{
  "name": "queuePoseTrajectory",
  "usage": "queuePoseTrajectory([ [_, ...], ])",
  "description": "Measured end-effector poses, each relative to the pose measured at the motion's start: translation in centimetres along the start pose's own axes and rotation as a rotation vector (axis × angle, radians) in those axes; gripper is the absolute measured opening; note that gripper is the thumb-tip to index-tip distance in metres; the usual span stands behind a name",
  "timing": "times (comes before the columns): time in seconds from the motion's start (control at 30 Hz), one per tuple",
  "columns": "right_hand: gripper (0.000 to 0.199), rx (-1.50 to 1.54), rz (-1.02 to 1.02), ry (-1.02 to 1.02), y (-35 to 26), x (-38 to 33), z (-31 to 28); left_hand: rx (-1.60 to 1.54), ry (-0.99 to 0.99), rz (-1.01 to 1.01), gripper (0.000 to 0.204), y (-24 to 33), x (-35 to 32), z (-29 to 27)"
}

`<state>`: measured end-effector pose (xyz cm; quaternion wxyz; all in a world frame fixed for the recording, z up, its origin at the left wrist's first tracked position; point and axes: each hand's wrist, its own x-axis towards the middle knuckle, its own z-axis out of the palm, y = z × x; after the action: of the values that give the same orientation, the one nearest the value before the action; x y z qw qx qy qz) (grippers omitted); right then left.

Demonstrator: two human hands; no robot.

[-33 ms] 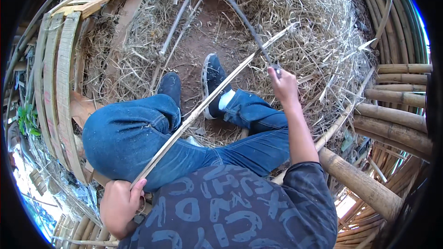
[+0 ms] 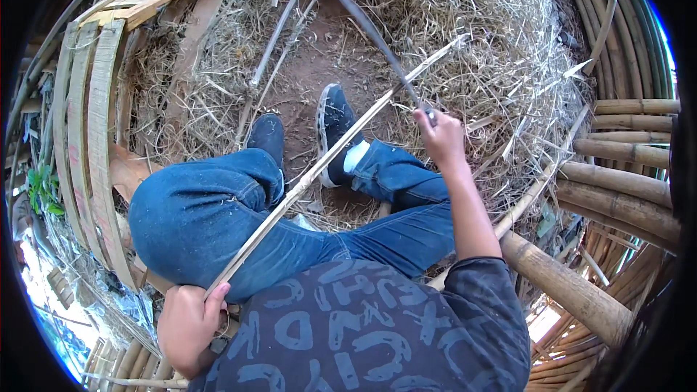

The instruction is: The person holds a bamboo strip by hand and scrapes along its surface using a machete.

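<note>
My left hand [image 2: 192,325] is closed around the near end of a long, pale bamboo strip [image 2: 311,176], beside my hip. The strip slants up to the right across my jeans and shoes, its far end over the straw. In my right hand [image 2: 443,138] is the handle of a long, narrow-bladed knife [image 2: 364,23]. Its grey blade points up and to the left and crosses over the strip near the strip's far part. Whether the edge touches the strip, I cannot tell. My fist hides most of the handle.
Wooden slats [image 2: 102,123] form a crate-like frame at the left. Dry straw shavings [image 2: 465,7] cover much of the ground around bare soil [image 2: 312,65]. Loose strips [image 2: 279,43] lie ahead of my feet. Thick bamboo poles [image 2: 566,287] stand at the right.
My right hand has shifted slightly left and down, carrying the knife; its blade tip has swung left. My left hand and the bamboo strip look almost unmoved.
</note>
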<state>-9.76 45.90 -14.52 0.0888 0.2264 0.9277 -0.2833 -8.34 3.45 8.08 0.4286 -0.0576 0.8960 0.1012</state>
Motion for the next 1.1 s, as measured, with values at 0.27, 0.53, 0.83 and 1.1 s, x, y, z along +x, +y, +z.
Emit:
queuePoseTrajectory([
  [0.27, 0.064, -0.165, 0.148, 0.107, 8.7, 2.4, -0.4, -0.004, 0.019, 0.106, 0.046, -0.5, 0.9, 0.4],
  [0.53, 0.06, -0.269, -0.244, 0.161, 4.3, 0.0, 0.7, -0.057, -0.025, 0.087, 0.043, -0.6, 0.1, 0.1],
  [0.83, 0.066, -0.12, -0.13, 0.141, 4.2, -0.4, 0.0, -0.063, -0.054, 0.08, 0.042, 0.1, 0.6, -0.2],
  [1.1, 0.069, -0.228, 0.094, 0.186, 11.2, 3.3, -1.7, -0.011, 0.016, 0.153, 0.041, 0.2, 1.1, -0.1],
])
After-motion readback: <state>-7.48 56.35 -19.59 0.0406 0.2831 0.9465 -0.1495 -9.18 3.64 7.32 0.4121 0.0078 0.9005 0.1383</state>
